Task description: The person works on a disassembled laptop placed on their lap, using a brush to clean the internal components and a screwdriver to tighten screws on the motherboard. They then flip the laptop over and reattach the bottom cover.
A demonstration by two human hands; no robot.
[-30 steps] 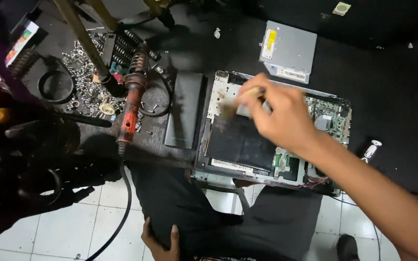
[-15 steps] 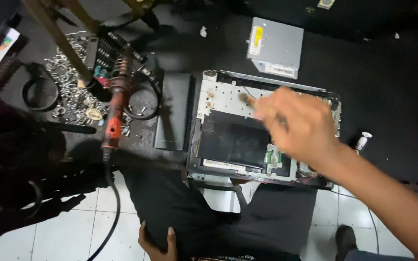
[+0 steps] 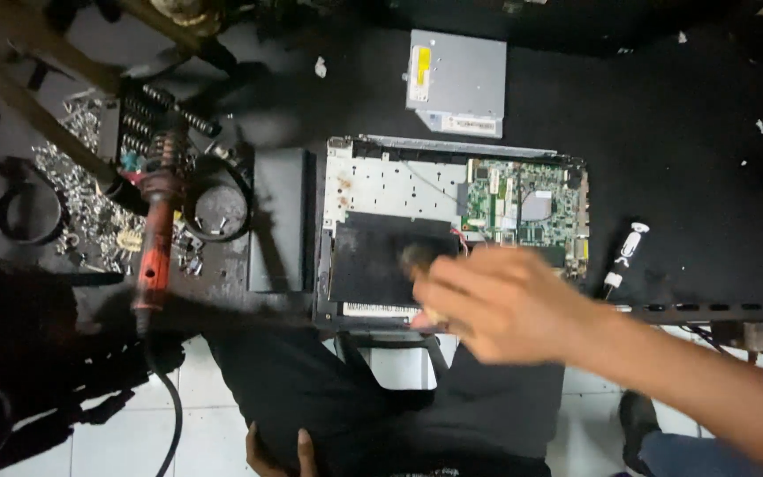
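Opened laptop chassis (image 3: 452, 221) lying flat on a black surface (image 3: 682, 115), seen from above, its long axis running left to right across the view. The right hand (image 3: 505, 305) reaches in from the lower right and hovers over the near edge of the chassis, just right of the dark rectangular panel (image 3: 381, 261) that fills the near-left part of the body; the green circuit board (image 3: 527, 203) lies beyond the hand, toward the far right corner. The right hand is blurred, its fingers curled loosely together; something small and brownish (image 3: 417, 258) shows at the fingertips, perhaps the head of a brush, though the blur does not let one tell what it is or how firmly it is gripped. The left hand (image 3: 277, 449) rests low on the person's dark-clothed lap, well apart from the chassis, fingers spread flat and holding nothing; the right hand is therefore much the nearer. A grey optical drive (image 3: 457, 84) lies beyond the chassis, a red-handled tool (image 3: 154, 252) to its left beside scattered screws (image 3: 81, 208), and a small white-tipped tool (image 3: 624, 256) to its right.
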